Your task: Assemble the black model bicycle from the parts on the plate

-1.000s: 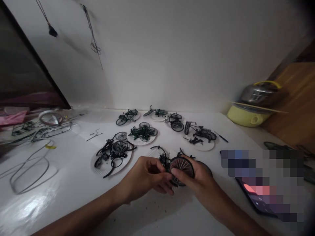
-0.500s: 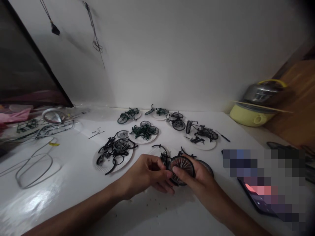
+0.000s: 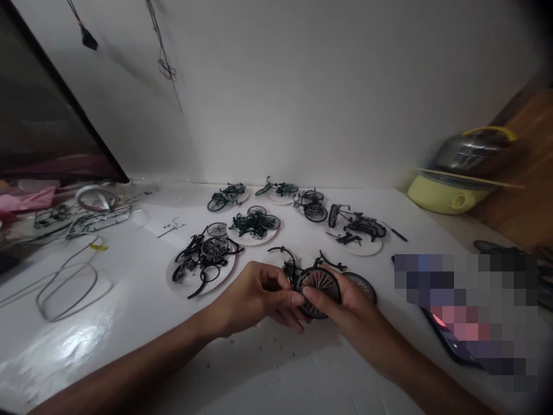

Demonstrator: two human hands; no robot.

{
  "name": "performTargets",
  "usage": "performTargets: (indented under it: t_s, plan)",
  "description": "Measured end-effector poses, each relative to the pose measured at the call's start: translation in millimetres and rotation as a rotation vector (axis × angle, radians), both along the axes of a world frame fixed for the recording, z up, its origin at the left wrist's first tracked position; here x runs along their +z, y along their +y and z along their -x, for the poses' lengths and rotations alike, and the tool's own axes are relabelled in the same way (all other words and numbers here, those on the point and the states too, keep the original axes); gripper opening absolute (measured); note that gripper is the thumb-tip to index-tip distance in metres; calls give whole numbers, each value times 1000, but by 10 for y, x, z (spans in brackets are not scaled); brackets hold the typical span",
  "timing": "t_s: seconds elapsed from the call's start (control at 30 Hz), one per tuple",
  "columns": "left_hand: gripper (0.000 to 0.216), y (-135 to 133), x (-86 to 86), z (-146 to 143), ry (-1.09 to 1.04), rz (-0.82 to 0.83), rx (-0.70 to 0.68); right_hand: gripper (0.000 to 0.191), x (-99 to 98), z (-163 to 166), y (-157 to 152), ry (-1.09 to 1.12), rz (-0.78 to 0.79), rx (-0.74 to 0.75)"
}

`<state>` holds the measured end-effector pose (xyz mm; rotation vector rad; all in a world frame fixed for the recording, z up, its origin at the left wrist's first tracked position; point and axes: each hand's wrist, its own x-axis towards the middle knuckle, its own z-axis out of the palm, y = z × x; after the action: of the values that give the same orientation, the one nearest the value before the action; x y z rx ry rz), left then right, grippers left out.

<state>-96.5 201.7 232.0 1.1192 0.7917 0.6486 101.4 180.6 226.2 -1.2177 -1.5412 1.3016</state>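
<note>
One white table (image 3: 129, 351), with several paper plates (image 3: 190, 288) of dark model bicycle parts across its middle. At lower centre, just above a plate, one model bicycle (image 3: 294, 276) between both hands. Left hand (image 3: 257, 297) closed around the frame, right hand (image 3: 341, 302) gripping the spoked wheel (image 3: 318, 291). Main risk: too strong squeezing from the fingers (image 3: 309, 293), with a bent spoke or a snapped thin frame part as possible result; also a loose part dropping onto the table.

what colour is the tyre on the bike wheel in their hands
The model bicycle tyre is black, its spokes grey; best seen in the head view.
</note>
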Motion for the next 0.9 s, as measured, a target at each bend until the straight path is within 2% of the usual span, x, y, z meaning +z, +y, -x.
performTargets:
  t_s: [0.17,0.27,0.37,0.43,0.5,0.6,0.73,0.9]
  plan:
    - [34,0,0,8,-4,-27,-14,22,-38,45,-19,34,47,11]
    - [33,9,15,27,-4,-32,-38,24,-62,73,-34,-16,22,-7]
    - [32,26,62,74,19,-43,-65,34,-80,46,-47,-97,-100,-87]
    - [31,35,100,109,35,-67,-91,50,-68,-3,-54,-164,-248,-103]
    - [31,40,128,131,41,-97,-122,62,-35,-53,-61,-286,-396,-54]
    - [32,41,136,130,51,-115,-127,67,8,-85,-70,-471,-518,82]
    - [33,47,96,105,56,-114,-109,67,2,-63,-69,-545,-503,186]
    - [35,47,38,96,45,-141,-100,52,2,-64,-59,-545,-470,218]
